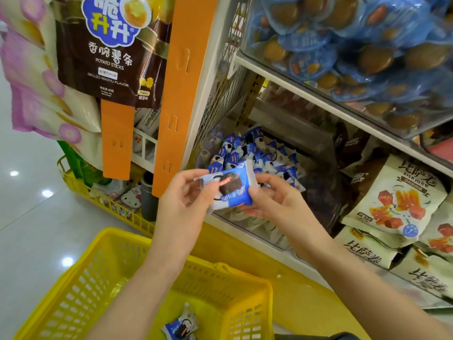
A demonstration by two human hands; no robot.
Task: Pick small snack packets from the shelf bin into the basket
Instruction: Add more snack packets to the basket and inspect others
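Observation:
A small blue-and-white snack packet (229, 188) with a dark cake picture is held between both hands in front of the shelf. My left hand (185, 201) pinches its left end; my right hand (274, 200) supports its right end from below. Behind them a clear shelf bin (316, 153) holds several more blue-and-white packets (250, 150). Below, a yellow plastic basket (103, 278) stands open, with one same packet (181, 325) lying on its bottom.
Blue egg-shaped snack packs (343, 45) fill the upper shelf bin. White packs with red meat pictures (397, 202) lie to the right. A brown potato-stick bag (110, 45) hangs on an orange strip (186, 82). A second yellow basket (110, 200) sits at floor level.

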